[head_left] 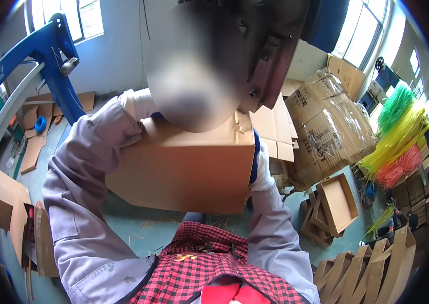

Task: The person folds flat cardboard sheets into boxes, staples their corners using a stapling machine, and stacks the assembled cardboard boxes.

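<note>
A brown cardboard box (194, 175) is held up in front of my body, below a dark machine head with a maroon bracket (267, 73). My right hand (261, 164), in a white glove with a blue palm, grips the box's right side edge. At the far upper left of the box is my left hand (146, 105); only its white glove cuff and a bit of blue show. A blurred round patch covers the left fingers and part of the box's top, so their grip is hidden.
A blue machine frame (55, 66) rises at left. Large taped cartons (328, 129) stand at right, near green, yellow and red strands (397, 134). Shallow cardboard trays (338, 202) and a row of folded cardboard pieces (369, 271) lie at lower right. More cardboard (9, 202) is at left.
</note>
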`<action>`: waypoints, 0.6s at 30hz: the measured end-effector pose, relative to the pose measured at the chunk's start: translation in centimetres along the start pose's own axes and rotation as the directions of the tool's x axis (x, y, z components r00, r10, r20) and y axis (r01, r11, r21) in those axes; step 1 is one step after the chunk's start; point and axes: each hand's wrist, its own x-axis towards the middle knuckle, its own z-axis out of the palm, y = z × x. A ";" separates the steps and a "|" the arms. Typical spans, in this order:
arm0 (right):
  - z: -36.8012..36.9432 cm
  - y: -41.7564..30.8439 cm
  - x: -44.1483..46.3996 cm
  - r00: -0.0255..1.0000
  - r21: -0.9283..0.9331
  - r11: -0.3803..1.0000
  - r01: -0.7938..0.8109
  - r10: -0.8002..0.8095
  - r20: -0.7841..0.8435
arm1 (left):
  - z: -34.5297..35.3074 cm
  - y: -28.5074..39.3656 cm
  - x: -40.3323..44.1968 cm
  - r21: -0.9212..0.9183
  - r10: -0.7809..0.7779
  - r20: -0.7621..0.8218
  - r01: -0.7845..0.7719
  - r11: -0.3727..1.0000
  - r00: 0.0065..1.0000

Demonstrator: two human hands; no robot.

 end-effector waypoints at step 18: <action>-1.6 6.7 -0.9 0.966 -0.380 0.896 0.229 -0.259 -0.028 | -3.4 -2.6 -3.1 0.017 -0.017 -0.197 0.020 1.000 0.980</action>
